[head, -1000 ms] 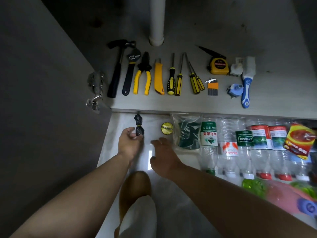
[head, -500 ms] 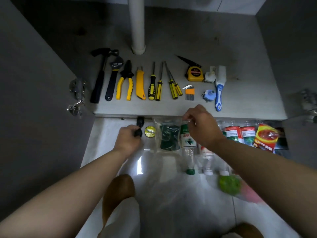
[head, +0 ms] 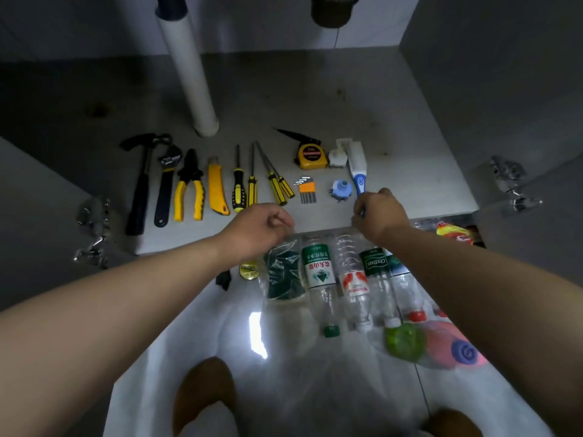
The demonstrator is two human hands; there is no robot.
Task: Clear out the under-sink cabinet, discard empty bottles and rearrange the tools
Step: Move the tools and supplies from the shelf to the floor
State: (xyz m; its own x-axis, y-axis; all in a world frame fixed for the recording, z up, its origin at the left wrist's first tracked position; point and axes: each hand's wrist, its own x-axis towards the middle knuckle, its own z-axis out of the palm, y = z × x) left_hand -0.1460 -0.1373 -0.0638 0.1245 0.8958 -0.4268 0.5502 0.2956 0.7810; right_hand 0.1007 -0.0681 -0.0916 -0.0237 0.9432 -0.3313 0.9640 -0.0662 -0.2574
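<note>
Seemingly, the left hand (head: 262, 230) and right hand (head: 378, 212) each pinch the mouth of a clear plastic bag (head: 325, 232) stretched between them, with the empty bottles (head: 318, 272) on the floor directly below, lying lengthwise away from the person, caps nearest, mostly toward the right hand.

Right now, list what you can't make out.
Head view:
Brush handle end: behind right hand.
Black item: mostly under left forearm.
Gold tin: partly under left wrist.
Drain: cut off by top edge.
Packet: partly behind right forearm.
Bag edge: hidden inside left hand.
</note>
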